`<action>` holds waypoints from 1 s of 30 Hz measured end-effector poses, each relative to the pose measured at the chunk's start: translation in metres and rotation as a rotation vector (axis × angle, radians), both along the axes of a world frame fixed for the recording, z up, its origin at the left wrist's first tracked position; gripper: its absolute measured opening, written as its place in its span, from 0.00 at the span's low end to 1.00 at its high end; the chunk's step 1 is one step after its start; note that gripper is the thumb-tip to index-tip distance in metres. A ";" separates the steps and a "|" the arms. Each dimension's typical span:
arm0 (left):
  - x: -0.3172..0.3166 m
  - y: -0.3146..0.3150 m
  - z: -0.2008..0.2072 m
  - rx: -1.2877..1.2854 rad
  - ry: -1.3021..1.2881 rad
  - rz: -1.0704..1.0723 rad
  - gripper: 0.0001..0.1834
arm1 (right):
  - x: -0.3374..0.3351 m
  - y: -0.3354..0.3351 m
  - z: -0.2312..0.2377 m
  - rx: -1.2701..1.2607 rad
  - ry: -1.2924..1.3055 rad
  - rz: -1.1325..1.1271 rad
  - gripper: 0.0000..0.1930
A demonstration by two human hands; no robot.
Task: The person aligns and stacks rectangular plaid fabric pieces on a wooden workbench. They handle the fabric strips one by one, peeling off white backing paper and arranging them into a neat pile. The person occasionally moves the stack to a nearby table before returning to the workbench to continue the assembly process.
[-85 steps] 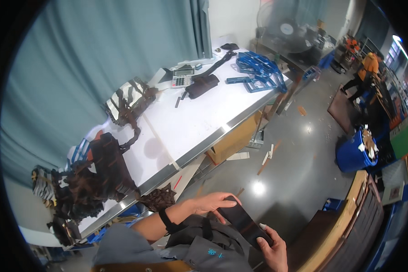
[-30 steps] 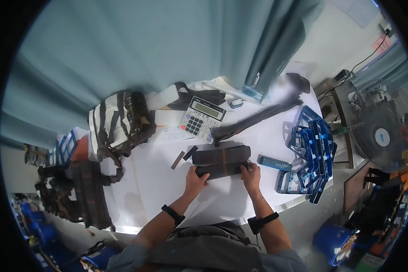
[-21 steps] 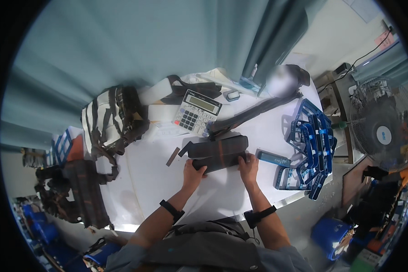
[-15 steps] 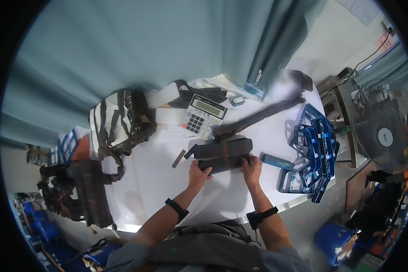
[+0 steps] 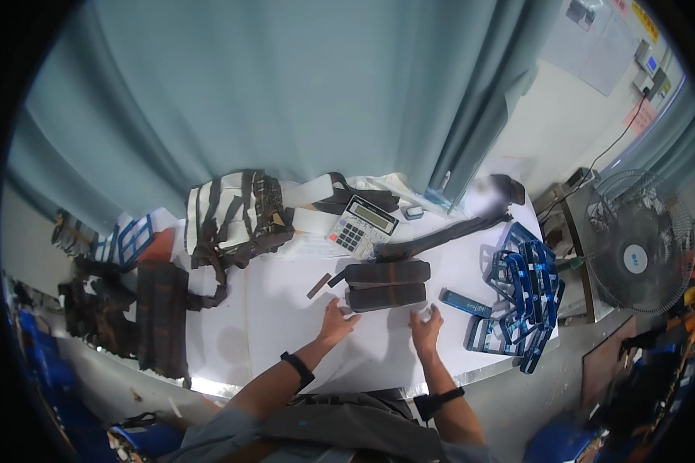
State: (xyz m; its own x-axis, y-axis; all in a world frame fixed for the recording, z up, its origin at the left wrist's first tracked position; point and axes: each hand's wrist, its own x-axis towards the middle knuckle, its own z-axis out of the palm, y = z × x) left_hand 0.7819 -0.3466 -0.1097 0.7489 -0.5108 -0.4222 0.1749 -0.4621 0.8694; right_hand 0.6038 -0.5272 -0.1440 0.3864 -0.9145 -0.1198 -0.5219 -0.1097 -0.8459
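Moved since half a second ago: left hand (image 5: 336, 324) and right hand (image 5: 425, 327) have come off the near long, dark, fabric-looking block with an orange-brown band (image 5: 386, 298).
Left hand: fingers parted, pinching nothing, just beside the block's left end.
Right hand: fingers spread and curved, nothing between them, just short of its right end.
Near block: on the white table (image 5: 278, 324), just beyond both hands, alongside a matching dark far block (image 5: 386, 272).
Progress: laying it down looks done, I judge; what is left cannot be told.
Long axis: left to right, roughly from hand to hand, parallel to the far block; no front end is discernible.
Beyond left hand: flat brown strip (image 5: 319, 285).
Right of right hand: slim blue bar (image 5: 465, 302), then piled blue frames (image 5: 527, 278).
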 end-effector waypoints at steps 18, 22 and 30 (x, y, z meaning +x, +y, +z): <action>-0.067 0.186 0.066 -0.201 0.092 0.336 0.22 | -0.034 0.116 0.099 0.579 0.004 0.904 0.23; -0.108 0.234 0.097 -0.190 0.035 0.596 0.21 | -0.008 0.133 0.102 0.449 0.177 1.159 0.21; -0.221 0.309 0.107 -0.253 0.032 1.045 0.19 | 0.013 0.211 0.116 0.621 0.103 1.506 0.15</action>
